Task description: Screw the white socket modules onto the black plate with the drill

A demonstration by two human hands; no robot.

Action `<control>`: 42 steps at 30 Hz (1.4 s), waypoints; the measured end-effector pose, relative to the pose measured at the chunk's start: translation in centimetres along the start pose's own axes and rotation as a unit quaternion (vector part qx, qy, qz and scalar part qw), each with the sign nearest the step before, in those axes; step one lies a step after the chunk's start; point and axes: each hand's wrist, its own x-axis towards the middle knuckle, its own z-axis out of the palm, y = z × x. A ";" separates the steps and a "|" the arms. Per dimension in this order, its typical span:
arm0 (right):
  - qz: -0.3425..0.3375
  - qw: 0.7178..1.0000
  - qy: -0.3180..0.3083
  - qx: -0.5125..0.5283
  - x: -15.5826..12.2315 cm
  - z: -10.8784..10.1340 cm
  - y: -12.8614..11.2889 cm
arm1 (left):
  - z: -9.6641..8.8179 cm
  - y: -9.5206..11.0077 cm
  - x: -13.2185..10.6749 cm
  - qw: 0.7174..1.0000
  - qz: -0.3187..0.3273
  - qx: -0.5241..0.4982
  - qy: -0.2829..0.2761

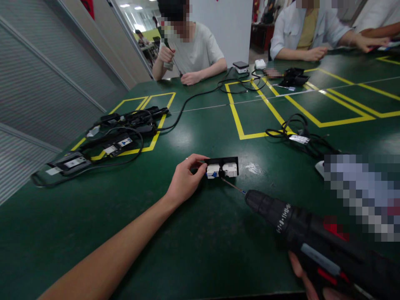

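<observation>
My left hand (185,178) pinches the left end of a small black housing (230,160) standing on the green table. Two white modules sit inside the housing, the left one with a blue part. At the lower right, my right hand (301,271) is wrapped round a black and red cordless drill (300,223), mostly hidden behind it. From the chuck, a long thin screwdriver bit (233,186) points up and left. Its tip meets the housing's lower edge between the two white modules; whether it sits in a screw is too small to tell.
Black cables and adapters (125,133) lie in a pile at the left. Another black cable coil (300,129) rests at right, beside a blurred-out object (362,191). Yellow tape marks rectangles on the table (175,241). Across it, a person (203,50) holds a tool; others sit farther right.
</observation>
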 end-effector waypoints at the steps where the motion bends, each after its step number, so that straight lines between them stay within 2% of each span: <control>1: 0.000 1.000 -0.006 0.003 0.0 0.1 0.0 | 0.0 0.0 0.0 1.000 0.000 -0.001 -0.002; 6: -0.001 0.998 0.066 -0.008 -1.2 1.4 -0.3 | -0.1 0.1 0.0 1.000 -0.001 -0.005 -0.007; 12: -0.001 0.995 0.095 -0.007 -1.7 1.6 0.6 | -0.1 0.3 0.1 1.000 0.005 -0.013 -0.007; 16: -0.018 0.997 0.079 0.014 -1.4 1.2 1.1 | -0.1 0.3 0.0 1.000 0.000 -0.002 -0.006; 24: 0.000 0.997 0.073 -0.008 -1.5 1.4 -0.3 | -0.1 0.3 0.1 1.000 0.007 0.002 -0.007; 28: -0.014 0.999 0.026 -0.020 -1.5 1.0 -0.3 | 0.0 0.3 0.0 1.000 0.008 -0.002 -0.008; 33: -0.008 0.994 0.100 -0.048 -1.7 1.3 -0.2 | -0.1 0.3 0.1 1.000 0.008 -0.004 -0.015; 38: 0.028 0.998 0.042 0.035 -1.3 1.1 -0.2 | -0.1 0.2 0.1 1.000 0.017 -0.001 -0.012; 42: 0.051 0.997 0.039 0.048 -0.9 1.1 -0.3 | -0.1 0.3 0.1 1.000 0.018 0.000 -0.012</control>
